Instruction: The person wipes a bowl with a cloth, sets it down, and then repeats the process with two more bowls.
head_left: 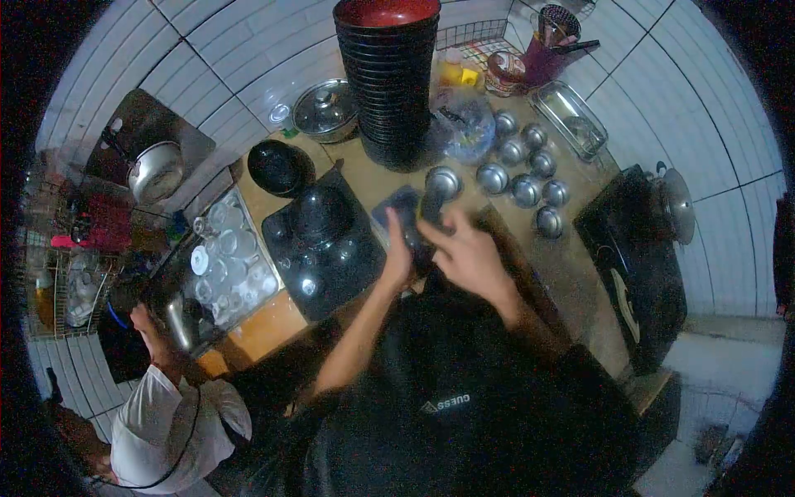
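Observation:
In the middle of the head view, my left hand (398,258) is closed against a dark, blurred piece with a bluish-grey face (403,201); it may be a bowl, but its shape is not clear. My right hand (470,255) is bent at its right side, fingers on a dark pad with a thin yellowish edge (430,207). The pad looks like a scouring sponge and presses close to the dark piece. Just beyond the hands stands a round metal cup (443,183). To the left lies a black tray (286,277) with a shiny black bowl (321,214) upside down on it.
A tall stack of black bowls (387,91) rises at the back. Several metal cups (525,190) stand right of it. Glassware fills a bin (263,236) at left. A lidded pot (326,108) and a black stove (642,265) flank the counter. Another person (170,422) works at lower left.

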The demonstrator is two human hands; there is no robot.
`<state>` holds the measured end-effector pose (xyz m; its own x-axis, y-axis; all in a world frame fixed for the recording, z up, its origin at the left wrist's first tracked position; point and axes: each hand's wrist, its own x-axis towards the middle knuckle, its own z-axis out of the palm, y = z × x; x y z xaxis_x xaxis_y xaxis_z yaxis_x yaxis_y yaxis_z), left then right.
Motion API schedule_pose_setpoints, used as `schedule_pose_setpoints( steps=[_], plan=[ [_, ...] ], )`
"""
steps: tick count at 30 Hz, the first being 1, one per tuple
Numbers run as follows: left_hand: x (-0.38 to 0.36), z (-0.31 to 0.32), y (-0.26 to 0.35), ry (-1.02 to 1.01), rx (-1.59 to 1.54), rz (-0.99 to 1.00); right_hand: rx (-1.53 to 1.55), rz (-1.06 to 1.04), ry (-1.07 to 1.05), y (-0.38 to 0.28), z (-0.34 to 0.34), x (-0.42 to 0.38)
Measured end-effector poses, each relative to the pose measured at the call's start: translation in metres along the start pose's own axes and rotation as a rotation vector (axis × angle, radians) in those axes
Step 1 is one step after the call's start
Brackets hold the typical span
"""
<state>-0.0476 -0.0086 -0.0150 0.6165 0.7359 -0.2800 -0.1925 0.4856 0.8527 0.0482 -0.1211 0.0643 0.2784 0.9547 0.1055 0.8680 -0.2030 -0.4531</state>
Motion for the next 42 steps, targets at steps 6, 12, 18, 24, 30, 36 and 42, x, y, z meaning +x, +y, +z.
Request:
schedule_pose_setpoints(
  steps=[6,12,18,24,30,36,42],
  plan=[
    [-0.01,0.0,0.006,-0.129,-0.07,-0.122,0.129,-0.059,-0.046,0.014,0.003,-0.001],
    [-0.009,0.009,0.018,-0.095,-0.022,-0.08,0.134,0.063,0.194,0.021,0.016,0.003],
    [-0.006,0.011,0.011,0.085,0.448,0.524,0.247,0.145,0.2,0.019,0.057,-0.001],
    [-0.01,0.001,0.011,-0.133,0.715,0.775,1.14,0.454,-0.098,0.053,0.121,-0.031],
    [-0.018,0.003,0.01,-0.357,0.979,0.717,1.563,0.488,-0.069,0.023,0.036,-0.045],
    [-0.012,0.002,-0.012,-0.402,1.104,0.743,1.548,0.735,-0.173,0.063,0.052,-0.048],
    [-0.02,0.025,-0.011,-0.392,1.175,0.663,1.15,0.898,-0.31,0.076,0.025,-0.038]
  ],
)
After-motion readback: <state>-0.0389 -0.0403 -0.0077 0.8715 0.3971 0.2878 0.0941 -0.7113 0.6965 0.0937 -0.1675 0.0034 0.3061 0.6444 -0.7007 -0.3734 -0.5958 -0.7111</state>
